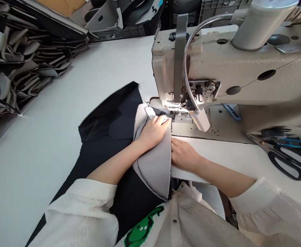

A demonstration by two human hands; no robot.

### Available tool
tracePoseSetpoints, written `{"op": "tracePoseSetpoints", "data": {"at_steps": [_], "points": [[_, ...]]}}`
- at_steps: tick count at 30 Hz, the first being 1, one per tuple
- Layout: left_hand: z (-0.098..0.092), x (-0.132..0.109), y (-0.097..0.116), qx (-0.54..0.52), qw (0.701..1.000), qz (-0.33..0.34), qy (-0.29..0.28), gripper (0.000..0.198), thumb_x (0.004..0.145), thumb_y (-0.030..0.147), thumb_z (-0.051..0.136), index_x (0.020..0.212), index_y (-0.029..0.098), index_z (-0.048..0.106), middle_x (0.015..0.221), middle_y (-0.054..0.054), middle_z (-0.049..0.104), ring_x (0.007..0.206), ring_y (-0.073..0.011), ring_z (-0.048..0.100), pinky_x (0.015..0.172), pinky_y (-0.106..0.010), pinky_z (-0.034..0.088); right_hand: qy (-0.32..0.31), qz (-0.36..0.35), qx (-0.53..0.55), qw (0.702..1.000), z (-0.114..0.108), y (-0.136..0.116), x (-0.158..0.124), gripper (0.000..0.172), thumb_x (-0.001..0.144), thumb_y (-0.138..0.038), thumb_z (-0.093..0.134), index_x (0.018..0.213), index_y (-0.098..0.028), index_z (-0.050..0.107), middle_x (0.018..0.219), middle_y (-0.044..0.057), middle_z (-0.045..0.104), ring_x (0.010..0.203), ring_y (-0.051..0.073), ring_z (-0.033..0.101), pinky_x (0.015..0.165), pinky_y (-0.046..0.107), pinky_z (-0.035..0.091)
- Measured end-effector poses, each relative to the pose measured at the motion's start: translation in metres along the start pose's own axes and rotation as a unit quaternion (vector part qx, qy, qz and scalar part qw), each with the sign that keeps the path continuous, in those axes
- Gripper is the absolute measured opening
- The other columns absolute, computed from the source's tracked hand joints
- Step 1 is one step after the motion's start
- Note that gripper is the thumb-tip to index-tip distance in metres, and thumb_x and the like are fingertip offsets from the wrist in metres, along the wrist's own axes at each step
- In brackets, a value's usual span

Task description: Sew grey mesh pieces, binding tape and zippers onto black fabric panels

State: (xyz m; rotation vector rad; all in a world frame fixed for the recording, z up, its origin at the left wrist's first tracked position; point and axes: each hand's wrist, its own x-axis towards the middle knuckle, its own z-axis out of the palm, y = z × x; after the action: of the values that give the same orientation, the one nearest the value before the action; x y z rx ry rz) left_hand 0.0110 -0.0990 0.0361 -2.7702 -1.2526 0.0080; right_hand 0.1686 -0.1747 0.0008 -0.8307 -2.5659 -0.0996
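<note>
A grey padded fabric piece (154, 168) with a dark seam lies over a large black fabric piece (109, 120). Its upper end reaches the needle area of a sewing machine (175, 116). My left hand (154, 130) rests on top of the grey piece, fingers bent and closed on the fabric near a small white strip (149, 112). At the right edge of the same piece, my right hand (184, 153) grips the border with its fingers together; the fingertips are partly hidden by the fabric.
Scissors with black handles (287, 154) and a blue thread snipper (231, 112) lie at the right. A lamp on a metal flexible neck (200, 120) lights the needle. Stacks of dark padded pieces (29, 58) fill the left back. Grey crates (124, 32) stand behind the white table (44, 137).
</note>
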Motion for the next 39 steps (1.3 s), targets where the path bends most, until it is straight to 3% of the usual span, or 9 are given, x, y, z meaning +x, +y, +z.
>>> {"op": "tracePoseSetpoints", "data": {"at_steps": [5,11,31,36,39], "points": [[-0.001,0.002,0.004,-0.019,0.999,0.025,0.016,0.037,0.092,0.008,0.033,0.117,0.011,0.060,0.116,-0.010,0.063,0.100,-0.0213,0.054,0.090,-0.035,0.047,0.022,0.015,0.001,1.000,0.004,0.000,-0.002,0.024,0.083,-0.003,0.047,0.081,-0.013,0.069,0.081,0.010,0.064,0.085,0.022,0.056,0.088,0.035,0.051],[-0.001,0.008,0.003,-0.010,1.000,0.011,0.017,0.031,0.092,0.013,0.040,0.113,0.015,0.063,0.119,-0.008,0.064,0.104,-0.0226,0.055,0.087,-0.037,0.047,0.010,0.016,0.025,0.999,0.004,0.005,-0.004,0.022,0.085,-0.004,0.048,0.079,-0.013,0.067,0.081,0.011,0.063,0.083,0.021,0.055,0.081,0.034,0.051],[0.000,0.022,0.001,-0.025,0.999,0.003,0.022,0.030,0.093,0.014,0.043,0.115,0.019,0.064,0.120,-0.005,0.063,0.108,-0.0229,0.053,0.086,-0.035,0.045,0.014,0.030,0.024,0.999,-0.004,0.021,-0.001,0.021,0.085,-0.008,0.049,0.076,-0.014,0.067,0.082,0.009,0.064,0.086,0.020,0.057,0.085,0.031,0.050],[0.006,0.023,0.003,-0.008,0.998,-0.029,0.061,0.028,0.093,0.017,0.045,0.110,0.022,0.067,0.123,-0.009,0.057,0.113,-0.0258,0.048,0.089,-0.038,0.042,0.037,0.037,0.023,0.998,-0.009,0.020,-0.003,0.018,0.083,-0.009,0.051,0.076,-0.014,0.067,0.082,0.010,0.063,0.089,0.022,0.055,0.087,0.034,0.049],[0.008,0.022,0.005,0.006,0.995,-0.043,0.089,0.027,0.092,0.018,0.046,0.108,0.024,0.068,0.123,-0.011,0.053,0.115,-0.0287,0.044,0.090,-0.040,0.038,0.018,0.028,0.034,0.999,-0.016,0.014,-0.007,0.011,0.079,-0.017,0.056,0.072,-0.016,0.065,0.077,0.009,0.060,0.085,0.023,0.054,0.090,0.040,0.047]]}}
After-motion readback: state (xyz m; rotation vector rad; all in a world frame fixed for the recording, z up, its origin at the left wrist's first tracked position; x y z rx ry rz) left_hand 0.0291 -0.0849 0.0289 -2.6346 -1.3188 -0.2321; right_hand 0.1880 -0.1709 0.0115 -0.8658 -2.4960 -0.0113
